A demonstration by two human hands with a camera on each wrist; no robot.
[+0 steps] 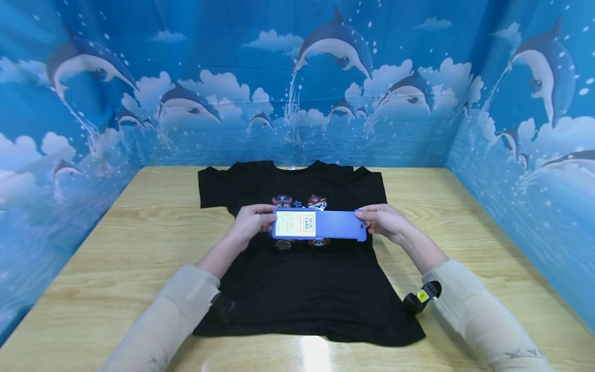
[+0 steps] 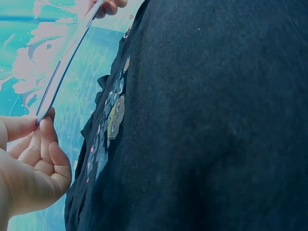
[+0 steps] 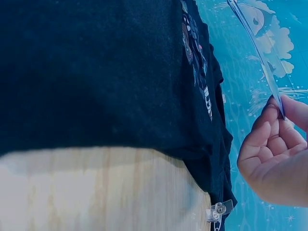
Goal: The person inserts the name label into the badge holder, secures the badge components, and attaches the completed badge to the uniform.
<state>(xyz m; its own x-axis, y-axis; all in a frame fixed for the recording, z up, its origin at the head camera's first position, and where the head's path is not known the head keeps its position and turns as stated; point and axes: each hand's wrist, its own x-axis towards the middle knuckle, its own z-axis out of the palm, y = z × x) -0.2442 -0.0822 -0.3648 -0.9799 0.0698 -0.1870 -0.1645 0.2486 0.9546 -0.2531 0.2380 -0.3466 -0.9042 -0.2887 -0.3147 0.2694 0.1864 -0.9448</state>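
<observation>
Our left hand [image 1: 251, 222] and right hand [image 1: 385, 221] pinch a blue card holder [image 1: 321, 225] above the black shirt [image 1: 307, 289] on the tabletop [image 1: 116, 248]; opening it looks like our step, next likely calling for an even pull.

We see a blue-violet card holder [image 1: 341, 225], a black cartoon-print T-shirt [image 1: 302, 289], yellowish wood-grained surface [image 1: 149, 227] and blue dolphin-patterned backdrop [image 1: 223, 46].
</observation>
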